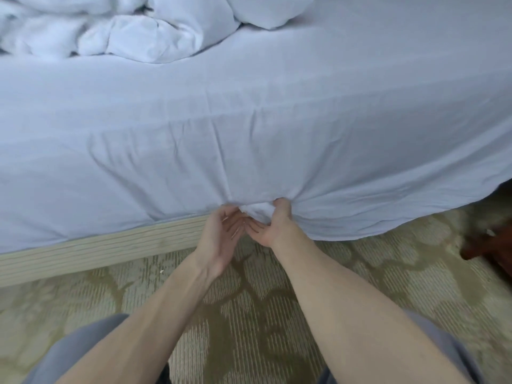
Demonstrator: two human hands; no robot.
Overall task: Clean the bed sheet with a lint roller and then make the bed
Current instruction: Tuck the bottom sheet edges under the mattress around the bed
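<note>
Grey trouser knees (pixel 80 353) fill the bottom corners, nearest the viewer. Two bare forearms reach forward from between them, over a beige carpet (pixel 249 328) with a large leafy pattern in darker tan.

The hands meet at the lower edge of the bed's side. The right hand (pixel 274 225) is turned palm up. Its thumb is pressed over a small bunched wad of white cloth with the fingers curled beneath, so it pinches the hem of the bed sheet (pixel 249 134). The left hand (pixel 221 231) is just beside it, cupped, with the palm facing the right hand and the fingers curled toward the same wad. Motion blur hides whether it grips the cloth or only touches it.

The white sheet covers the mattress top and hangs down its near side. Creases fan up and outward from the pinched spot. Left of the hands, a pale ribbed bed base (pixel 97 250) shows below the sheet. To the right, the sheet hangs loose almost to the carpet. A dark red-brown wooden object (pixel 487 245) sits at the right edge, blurred.

At the far side of the mattress, top left, lies a crumpled white duvet (pixel 124 31).
</note>
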